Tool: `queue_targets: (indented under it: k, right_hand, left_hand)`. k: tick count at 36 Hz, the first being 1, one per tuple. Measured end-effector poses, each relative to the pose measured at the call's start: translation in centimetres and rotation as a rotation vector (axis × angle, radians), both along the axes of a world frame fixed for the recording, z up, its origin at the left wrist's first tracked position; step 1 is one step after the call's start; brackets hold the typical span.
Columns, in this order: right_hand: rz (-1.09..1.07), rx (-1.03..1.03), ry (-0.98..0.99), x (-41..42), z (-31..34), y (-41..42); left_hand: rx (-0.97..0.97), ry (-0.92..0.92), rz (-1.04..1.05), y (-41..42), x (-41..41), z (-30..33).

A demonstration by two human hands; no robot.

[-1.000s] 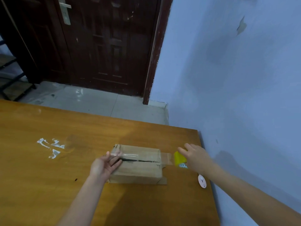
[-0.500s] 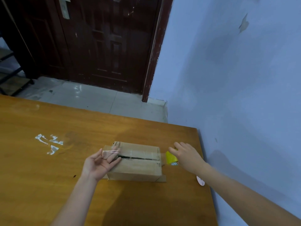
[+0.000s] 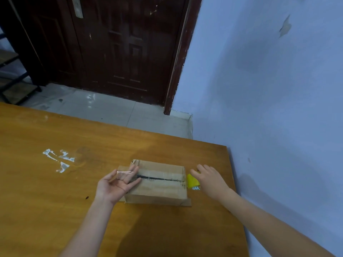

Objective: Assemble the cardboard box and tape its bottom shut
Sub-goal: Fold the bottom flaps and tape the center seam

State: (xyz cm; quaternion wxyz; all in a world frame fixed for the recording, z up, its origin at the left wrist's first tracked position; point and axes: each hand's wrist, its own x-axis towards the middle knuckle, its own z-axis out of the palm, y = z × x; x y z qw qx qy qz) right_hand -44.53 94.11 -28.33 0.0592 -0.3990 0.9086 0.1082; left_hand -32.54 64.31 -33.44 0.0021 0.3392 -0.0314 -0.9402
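A small cardboard box [image 3: 159, 184] lies on the wooden table [image 3: 55, 201] with its folded flaps facing up and a dark seam along the middle. Clear tape runs over that seam. My left hand [image 3: 118, 184] is at the box's left end, palm up, with the loose tape end [image 3: 125, 172] stuck across its fingers. My right hand [image 3: 209, 179] is at the box's right end, wrapped around a yellow tape dispenser [image 3: 192, 181], which touches the box's right edge.
The blue wall [image 3: 278, 108] runs close along the table's right edge. White tape scraps [image 3: 59, 160] are stuck on the table to the left. Beyond the table's far edge are a tiled floor and a dark wooden door [image 3: 120, 45].
My right hand brought the yellow dispenser leftward up against the box's right end. My left hand slid off the box top to its left end, palm turned up, tape end on its fingers.
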Motion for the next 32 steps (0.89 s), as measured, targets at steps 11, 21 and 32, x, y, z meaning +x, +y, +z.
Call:
queue_targets:
  k: [11,21,32]
  right_hand:
    - [-0.037,0.03,0.008,0.2,-0.9,-0.3]
    - [-0.08,0.022,0.0,0.4,-1.4,-0.3]
    - [-0.11,0.042,-0.003,0.4,-1.2,-0.7]
  left_hand:
    - [-0.248,0.067,-0.031,0.2,0.2,1.5]
    - [-1.201,-0.182,-0.121,-0.2,0.5,3.2]
    - [-1.454,-0.404,-0.115,0.3,0.9,2.1]
